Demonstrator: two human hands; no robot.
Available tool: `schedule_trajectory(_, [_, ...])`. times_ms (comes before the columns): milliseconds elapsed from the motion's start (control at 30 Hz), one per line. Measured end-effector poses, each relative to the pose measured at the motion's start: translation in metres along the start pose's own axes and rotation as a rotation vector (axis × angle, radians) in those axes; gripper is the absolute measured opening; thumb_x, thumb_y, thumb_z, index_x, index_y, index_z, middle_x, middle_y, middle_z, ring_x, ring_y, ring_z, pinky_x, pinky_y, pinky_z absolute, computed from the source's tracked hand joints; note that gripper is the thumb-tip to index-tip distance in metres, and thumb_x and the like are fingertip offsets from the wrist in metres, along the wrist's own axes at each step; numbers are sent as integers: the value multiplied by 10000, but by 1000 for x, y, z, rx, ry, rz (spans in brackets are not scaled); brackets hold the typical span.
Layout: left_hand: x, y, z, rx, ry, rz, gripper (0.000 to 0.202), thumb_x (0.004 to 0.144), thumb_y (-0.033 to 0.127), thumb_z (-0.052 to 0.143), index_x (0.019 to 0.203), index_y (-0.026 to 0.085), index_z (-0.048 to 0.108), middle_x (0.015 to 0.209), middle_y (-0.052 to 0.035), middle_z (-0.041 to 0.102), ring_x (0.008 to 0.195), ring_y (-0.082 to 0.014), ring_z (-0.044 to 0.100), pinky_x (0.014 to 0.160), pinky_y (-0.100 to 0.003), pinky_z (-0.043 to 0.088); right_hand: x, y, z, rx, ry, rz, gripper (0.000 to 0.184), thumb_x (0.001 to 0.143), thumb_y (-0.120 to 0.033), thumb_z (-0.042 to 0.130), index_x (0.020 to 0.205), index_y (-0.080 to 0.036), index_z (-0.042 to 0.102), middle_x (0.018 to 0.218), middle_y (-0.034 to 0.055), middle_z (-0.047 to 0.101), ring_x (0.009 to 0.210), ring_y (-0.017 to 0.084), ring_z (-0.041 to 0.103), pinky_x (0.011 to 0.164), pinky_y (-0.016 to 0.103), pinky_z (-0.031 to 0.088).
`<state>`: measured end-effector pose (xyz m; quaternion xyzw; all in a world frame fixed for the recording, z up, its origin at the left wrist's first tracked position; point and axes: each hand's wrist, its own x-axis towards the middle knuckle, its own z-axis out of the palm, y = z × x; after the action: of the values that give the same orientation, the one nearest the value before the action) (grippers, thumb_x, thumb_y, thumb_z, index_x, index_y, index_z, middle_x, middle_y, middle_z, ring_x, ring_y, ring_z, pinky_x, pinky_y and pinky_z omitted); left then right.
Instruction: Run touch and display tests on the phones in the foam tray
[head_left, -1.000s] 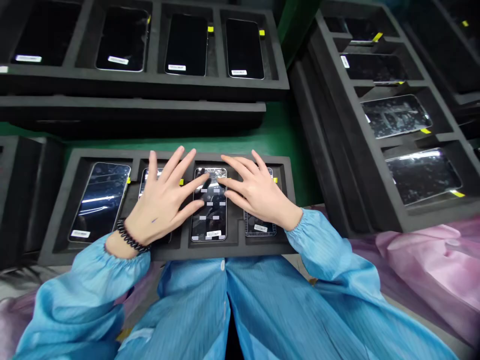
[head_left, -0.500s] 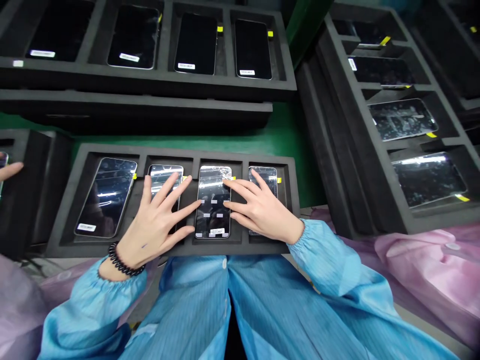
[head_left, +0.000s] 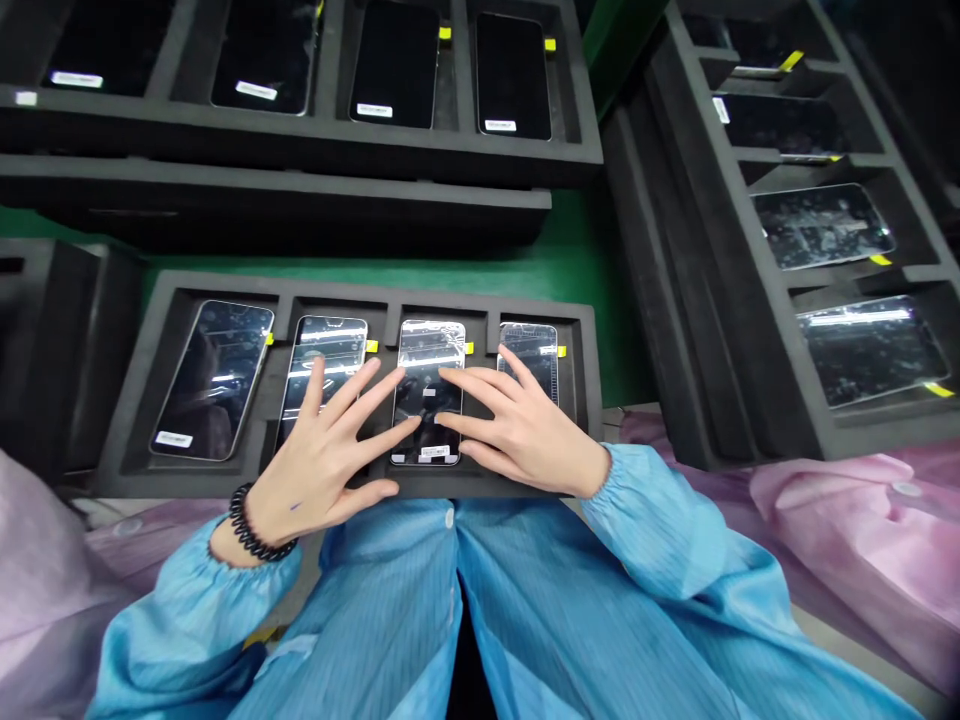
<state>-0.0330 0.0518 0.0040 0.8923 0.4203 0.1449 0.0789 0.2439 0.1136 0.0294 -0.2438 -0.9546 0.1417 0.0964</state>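
Observation:
In front of me lies a black foam tray [head_left: 341, 288] with a smartphone in each compartment. My left hand [head_left: 330, 445] is open, fingers spread, across the second phone [head_left: 330, 335] from the left; its fingertips reach the left side of the third phone [head_left: 429, 345]. My right hand [head_left: 525, 425] is open too, stretched over the fourth phone [head_left: 529, 340], with fingertips on the third phone's screen. That screen is lit, with a few pale small blocks on black. Touching nothing of mine, the leftmost phone [head_left: 212, 380] carries a white label and a yellow tab.
Behind stand stacked foam trays [head_left: 300, 190] holding dark phones. To the right, another stack of foam trays [head_left: 720, 300] holds phones lying sideways. Pink sleeves [head_left: 847, 510] of a person show at the right, and a pale pink garment [head_left: 45, 600] at the left.
My left hand has moved right, its fingers now farther over the third phone. Fewer pale blocks show on that screen. Another person's hand at the left edge has gone from view.

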Motion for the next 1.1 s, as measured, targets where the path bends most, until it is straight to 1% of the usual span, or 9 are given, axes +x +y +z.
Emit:
schedule_trajectory(233, [-15,5,-8,-13,2,44,559,1002,578,305,1493,347,442,1707,-80,171,1581,-356,163,1235,-726,29,-11,-6,2,55,4,-22,314,1038,-321,473,1224,-220,705,1557,143,494,1402,266,488,1239,662,233])
schedule_trajectory(400, [-23,8,-10,-28,-18,56,512,990,586,355,1314,296,625,1648,-82,340,1565,-340,231,1268,-672,56,-21,-10,3,134,-55,-87,299,1031,-348,495,1158,-213,730,1546,143,509,1396,266,505,1239,654,239])
schedule_trajectory(567, [-19,10,-12,-8,-10,114,528,994,589,345,1290,246,618,1613,-113,403,1566,-321,235,1265,-674,67,-13,-13,10,127,-43,-121,307,1031,-361,495,1182,-200,708,1564,152,485,1410,270,490,1244,641,240])
schedule_trajectory(667, [-17,11,-17,-40,46,115,574,991,634,276,1338,289,574,1648,-55,352,1554,-307,276,1271,-661,89,-5,-17,14,105,-52,-171,327,1030,-368,496,1244,-194,672,1582,163,457,1415,269,481,1243,637,244])
schedule_trajectory(767, [-11,9,-18,-71,116,32,584,1010,602,205,1444,333,490,1697,-14,234,1564,-300,249,1282,-646,86,1,-18,17,103,-77,-173,314,1026,-352,503,1226,-191,683,1574,162,468,1408,275,488,1237,638,258])
schedule_trajectory(833, [-2,7,-15,-48,115,-37,565,1026,548,219,1511,337,417,1718,-31,147,1585,-321,166,1270,-672,47,3,-15,14,112,-45,-141,310,1030,-346,491,1211,-196,694,1567,153,480,1401,267,492,1243,621,256])
schedule_trajectory(933, [15,3,-5,22,15,-84,559,1021,529,319,1534,318,388,1726,-82,54,1588,-382,94,1228,-730,14,-2,-9,3,107,46,-70,315,1038,-334,475,1209,-200,703,1544,152,507,1392,262,493,1240,610,265])
schedule_trajectory(1033, [24,1,1,59,-56,-83,536,1010,506,394,1483,265,463,1716,-136,96,1579,-407,114,1218,-735,28,-15,-3,-9,91,118,-8,304,1034,-308,480,1191,-197,716,1507,167,539,1368,270,506,1224,618,282])
schedule_trajectory(1100, [24,1,1,62,-35,-83,546,1016,503,369,1503,265,435,1713,-144,112,1581,-396,114,1223,-724,25,-25,-4,-10,92,140,31,292,1028,-303,493,1174,-204,725,1504,169,539,1358,273,510,1221,619,280])
